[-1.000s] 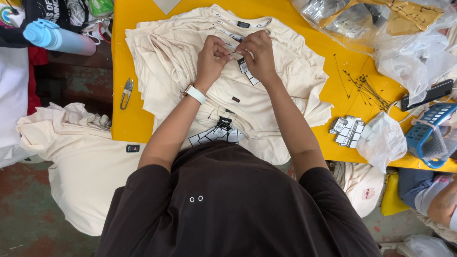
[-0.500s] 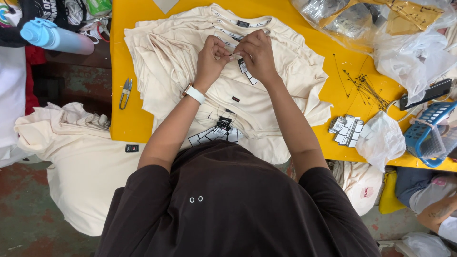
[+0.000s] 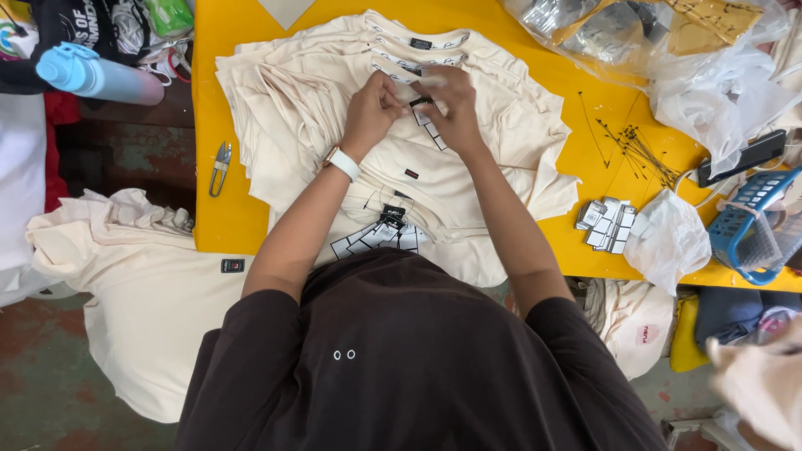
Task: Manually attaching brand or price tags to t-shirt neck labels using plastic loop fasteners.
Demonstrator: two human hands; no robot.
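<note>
Clear plastic bags [image 3: 585, 29] hold dark packets beside cream shirts [image 3: 501, 142].

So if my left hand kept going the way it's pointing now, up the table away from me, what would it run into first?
Probably the neckline of the stacked cream shirts, just beyond your left hand, then bare yellow table past the pile. Your right hand sits beside it, not ahead. Depth is hard to judge from above.
</note>
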